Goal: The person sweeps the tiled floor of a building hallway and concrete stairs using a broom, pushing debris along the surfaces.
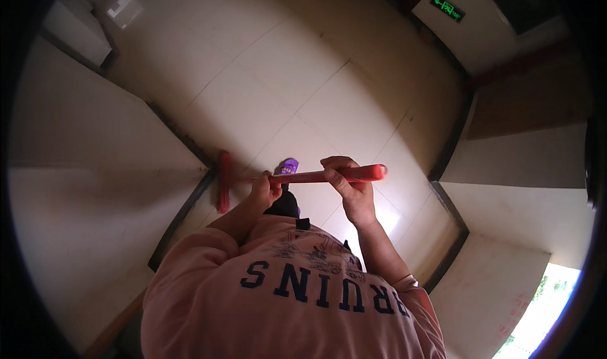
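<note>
A red broom handle [308, 176] slants across in front of my chest, its rounded top end pointing right. My left hand [267, 189] grips the handle lower down, towards the broom head. Nearer the top end, my right hand [350, 188] is wrapped around it, with the thumb across the near side. At the left, the red broom head [224, 182] is down by the floor [303, 93], close to a wall corner. Between the head and my left hand, the thin part of the handle shows only faintly.
A purple slipper [288, 166] on my foot shows just past the handle. Pale walls with dark skirting [182, 219] stand at left and right, jutting out in corners. A lit green exit sign [447, 8] is on the far right wall. Daylight enters through an opening [545, 307] at lower right.
</note>
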Motion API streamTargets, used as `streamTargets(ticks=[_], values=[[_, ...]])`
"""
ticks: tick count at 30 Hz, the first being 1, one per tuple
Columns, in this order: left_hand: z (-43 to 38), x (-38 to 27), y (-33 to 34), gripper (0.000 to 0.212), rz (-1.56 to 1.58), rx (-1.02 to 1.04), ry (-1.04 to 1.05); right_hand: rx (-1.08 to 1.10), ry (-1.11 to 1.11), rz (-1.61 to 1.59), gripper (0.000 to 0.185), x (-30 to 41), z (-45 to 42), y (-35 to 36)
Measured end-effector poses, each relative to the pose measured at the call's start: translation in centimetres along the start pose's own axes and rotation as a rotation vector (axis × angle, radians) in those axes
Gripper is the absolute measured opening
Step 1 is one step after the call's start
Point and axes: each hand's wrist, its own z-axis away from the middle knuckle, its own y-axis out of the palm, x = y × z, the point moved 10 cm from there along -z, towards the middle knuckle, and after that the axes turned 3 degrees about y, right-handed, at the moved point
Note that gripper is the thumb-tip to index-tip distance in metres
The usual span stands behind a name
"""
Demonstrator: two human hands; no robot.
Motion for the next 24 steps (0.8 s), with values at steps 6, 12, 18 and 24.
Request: streamTargets(ticks=[6,12,18,24], values=[[-7.1,1.4,2.6,0.021,-0.241,0.093,-0.146,-0.097,0.015,0.046,0.011,0.3,-3.3,-3.3],[-8.7,0.0,7.5,0.019,-0.283,0.163,-0.175,-0.195,-0.040,0.173,0.012,3.3,-4.3,-3.8],[-8.0,-0.8,13.0,0.020,-0.334,0.337,-0.255,-0.297,-0.083,0.279,0.012,6.9,-4.5,-2.6],[-5.7,-3.5,16.5,0.016,-0.336,0.401,-0.112,-0.270,-0.284,0.354,0.007,10.7,-4.3,-0.6]])
